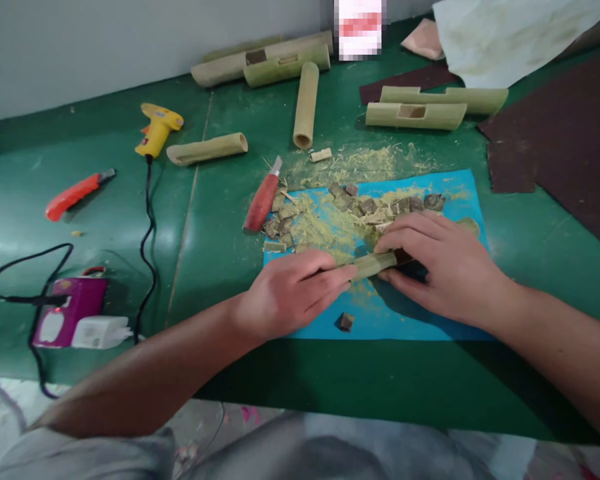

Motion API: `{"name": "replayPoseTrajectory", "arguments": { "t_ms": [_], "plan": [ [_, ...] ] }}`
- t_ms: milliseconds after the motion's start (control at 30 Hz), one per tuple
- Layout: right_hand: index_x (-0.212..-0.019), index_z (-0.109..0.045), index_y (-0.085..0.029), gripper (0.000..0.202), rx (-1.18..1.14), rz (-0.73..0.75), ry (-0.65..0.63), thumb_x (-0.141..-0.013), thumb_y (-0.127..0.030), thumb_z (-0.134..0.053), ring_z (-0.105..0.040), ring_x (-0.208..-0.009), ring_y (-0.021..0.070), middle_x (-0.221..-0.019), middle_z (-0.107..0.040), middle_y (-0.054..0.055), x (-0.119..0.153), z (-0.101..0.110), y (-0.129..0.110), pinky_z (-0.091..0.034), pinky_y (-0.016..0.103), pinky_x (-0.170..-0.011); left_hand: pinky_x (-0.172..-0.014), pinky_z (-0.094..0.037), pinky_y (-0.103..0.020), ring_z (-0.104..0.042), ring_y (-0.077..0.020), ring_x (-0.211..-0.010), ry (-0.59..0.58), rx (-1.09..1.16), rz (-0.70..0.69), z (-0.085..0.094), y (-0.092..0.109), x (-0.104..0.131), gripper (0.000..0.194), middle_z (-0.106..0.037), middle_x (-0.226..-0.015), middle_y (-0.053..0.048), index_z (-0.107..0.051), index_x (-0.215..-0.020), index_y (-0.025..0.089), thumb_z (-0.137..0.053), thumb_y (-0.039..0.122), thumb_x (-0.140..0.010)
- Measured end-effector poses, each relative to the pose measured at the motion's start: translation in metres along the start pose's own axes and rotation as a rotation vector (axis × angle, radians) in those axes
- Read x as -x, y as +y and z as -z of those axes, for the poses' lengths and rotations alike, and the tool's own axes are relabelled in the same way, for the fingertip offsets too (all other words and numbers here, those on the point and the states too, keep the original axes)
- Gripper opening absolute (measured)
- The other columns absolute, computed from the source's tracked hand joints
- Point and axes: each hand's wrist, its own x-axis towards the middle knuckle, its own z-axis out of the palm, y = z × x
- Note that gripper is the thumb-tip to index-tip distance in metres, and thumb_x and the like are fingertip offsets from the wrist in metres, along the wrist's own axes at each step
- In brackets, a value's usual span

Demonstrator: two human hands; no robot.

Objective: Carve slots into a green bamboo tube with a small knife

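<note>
A pale green piece of bamboo lies slantwise between my hands over the blue mat. My left hand is closed on its near left end. Curled over the right part is my right hand, thumb below and fingers above. A dark patch shows beside the right fingertips; whether it is an opening or a separate piece I cannot tell. Dark brown square chips and pale sawdust lie just beyond the hands. One small dark chip sits alone near the mat's front edge.
A red-handled knife rests at the mat's left corner. Farther left are a yellow glue gun, an orange cutter and a purple power box with cords. Bamboo tubes lie behind; brown sheet covers the right.
</note>
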Motion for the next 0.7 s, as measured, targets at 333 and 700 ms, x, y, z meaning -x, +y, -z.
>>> {"name": "replayPoseTrajectory", "arguments": {
  "t_ms": [333,700],
  "plan": [
    [-0.101,-0.065,-0.026,0.01,-0.007,-0.011,0.006,-0.092,-0.029,-0.062,-0.067,-0.099,0.0271,-0.106,-0.072,0.007,0.0,0.001,0.0,-0.051,0.041,-0.078,-0.066,-0.056,-0.019,-0.07,-0.0104,-0.073,-0.116,0.105,0.032,0.008,-0.003,-0.001,0.025,-0.074,-0.092,-0.003,-0.07,-0.121,0.019,-0.051,0.027,-0.107],
    [-0.097,-0.064,-0.026,0.007,-0.047,-0.028,-0.024,-0.091,-0.027,-0.061,-0.066,-0.099,0.0282,-0.106,-0.072,0.008,-0.002,0.002,0.0,-0.051,0.043,-0.079,-0.065,-0.058,-0.018,-0.069,-0.0097,-0.071,-0.11,0.024,0.011,0.006,0.005,-0.006,0.033,-0.073,-0.087,-0.002,-0.07,-0.117,0.017,-0.038,0.025,-0.111]
  ]
}}
